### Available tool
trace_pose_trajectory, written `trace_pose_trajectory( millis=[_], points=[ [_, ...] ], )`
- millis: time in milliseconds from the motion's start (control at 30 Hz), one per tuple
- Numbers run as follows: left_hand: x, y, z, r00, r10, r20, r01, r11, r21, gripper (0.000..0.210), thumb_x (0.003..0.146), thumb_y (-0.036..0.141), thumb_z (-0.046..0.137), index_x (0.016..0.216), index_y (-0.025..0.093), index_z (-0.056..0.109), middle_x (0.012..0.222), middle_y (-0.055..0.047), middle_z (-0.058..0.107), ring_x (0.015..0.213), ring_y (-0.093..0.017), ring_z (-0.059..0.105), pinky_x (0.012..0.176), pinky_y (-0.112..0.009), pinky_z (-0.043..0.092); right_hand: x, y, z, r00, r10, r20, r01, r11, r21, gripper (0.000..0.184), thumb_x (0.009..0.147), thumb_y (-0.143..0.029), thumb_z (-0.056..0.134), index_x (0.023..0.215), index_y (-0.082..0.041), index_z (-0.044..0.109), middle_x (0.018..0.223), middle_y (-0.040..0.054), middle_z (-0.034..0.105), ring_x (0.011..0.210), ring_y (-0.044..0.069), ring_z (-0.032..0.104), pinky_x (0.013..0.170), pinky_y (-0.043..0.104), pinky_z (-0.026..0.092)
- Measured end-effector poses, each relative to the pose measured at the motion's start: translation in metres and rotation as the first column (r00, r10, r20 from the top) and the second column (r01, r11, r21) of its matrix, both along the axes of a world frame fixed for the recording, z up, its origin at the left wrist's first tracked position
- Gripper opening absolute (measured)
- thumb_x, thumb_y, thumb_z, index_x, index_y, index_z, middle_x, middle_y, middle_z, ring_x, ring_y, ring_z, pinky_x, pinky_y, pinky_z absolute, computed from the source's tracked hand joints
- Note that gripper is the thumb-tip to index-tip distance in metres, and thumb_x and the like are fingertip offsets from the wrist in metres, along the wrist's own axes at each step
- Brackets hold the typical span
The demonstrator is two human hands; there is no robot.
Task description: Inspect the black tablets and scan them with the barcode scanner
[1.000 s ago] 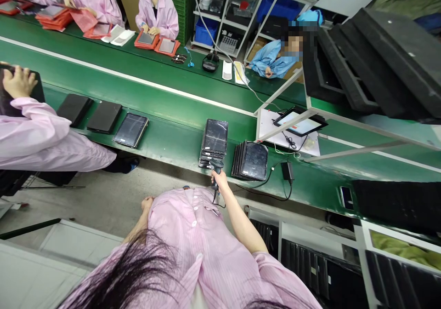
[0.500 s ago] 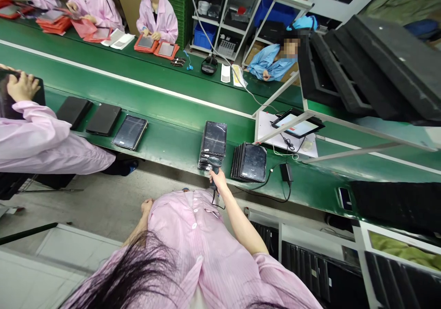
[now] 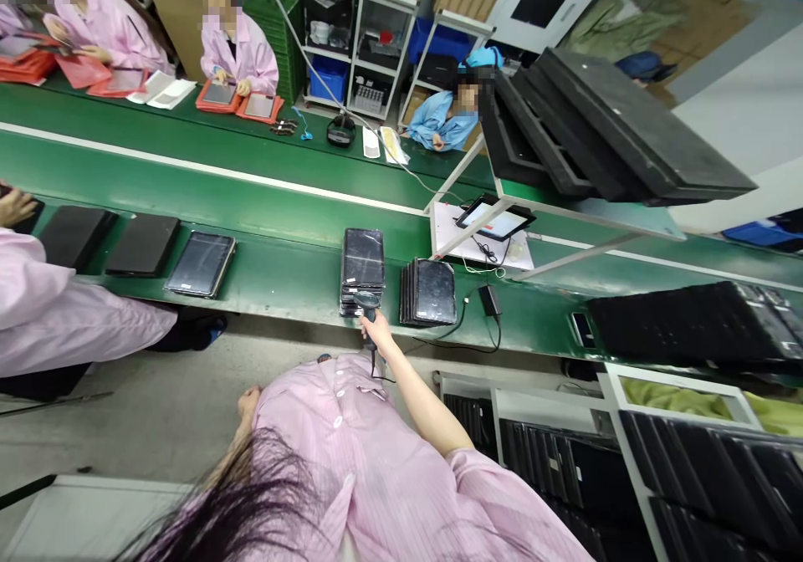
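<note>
The right hand (image 3: 375,338) grips a scanner (image 3: 368,309) aimed at a stack of tablets (image 3: 362,268) on the green bench (image 3: 282,273). The left hand (image 3: 248,401) hangs closed, empty. Shelves (image 3: 565,453) below hold black trays.

A black handheld barcode scanner (image 3: 367,305) with a pistol-style grip is pointing its head at the near edge of a neat stack of dark, glossy-screened tablets (image 3: 362,268). The stack is lying flat on the green conveyor table (at its near lip), screens facing up. A thin black cable is hanging down from the scanner's grip.
</note>
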State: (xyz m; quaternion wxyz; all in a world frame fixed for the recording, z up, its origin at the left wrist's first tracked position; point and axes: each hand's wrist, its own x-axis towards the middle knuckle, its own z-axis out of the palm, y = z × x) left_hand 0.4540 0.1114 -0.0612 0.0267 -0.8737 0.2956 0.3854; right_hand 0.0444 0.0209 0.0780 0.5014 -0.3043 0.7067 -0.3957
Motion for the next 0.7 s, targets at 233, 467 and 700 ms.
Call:
trace_pose_trajectory(
  millis=[233, 467, 700],
  points=[
    [-0.002, -0.002, 0.005, 1.0, 0.0, 0.013, 0.0, 0.999, 0.039, 0.03, 0.103, 0.038, 0.054, 0.1, 0.021, 0.079, 0.111, -0.012, 0.088, 0.127, -0.025, 0.083, 0.084, -0.024, 0.061, -0.003, 0.0, -0.004, 1.0, -0.003, -0.028, 0.004, 1.0, 0.022, 0.023, 0.087, -0.03, 0.074, 0.104, -0.024, 0.061, 0.07, -0.0065, 0.072, 0.046, 0.011, 0.06, 0.045, 0.021, 0.048],
    [-0.003, -0.004, 0.007, 1.0, 0.002, 0.02, -0.002, 0.999, 0.037, 0.031, 0.103, 0.036, 0.053, 0.101, 0.022, 0.08, 0.114, -0.011, 0.089, 0.128, -0.025, 0.083, 0.084, -0.023, 0.062, -0.01, 0.008, -0.014, 0.998, -0.043, -0.037, 0.045, 0.996, 0.073, 0.021, 0.085, -0.03, 0.074, 0.099, -0.025, 0.059, 0.066, -0.0071, 0.07, 0.044, 0.011, 0.058, 0.045, 0.02, 0.045],
    [0.0, -0.004, 0.002, 1.0, -0.018, 0.002, 0.018, 1.0, -0.012, 0.037, 0.096, 0.027, 0.062, 0.12, 0.011, 0.085, 0.12, -0.016, 0.089, 0.129, -0.028, 0.082, 0.087, -0.023, 0.061, -0.015, 0.013, -0.019, 0.998, -0.061, -0.032, 0.064, 0.995, 0.078, 0.017, 0.085, -0.029, 0.069, 0.097, -0.025, 0.057, 0.062, -0.0081, 0.068, 0.043, 0.011, 0.056, 0.045, 0.02, 0.045]
  ],
)
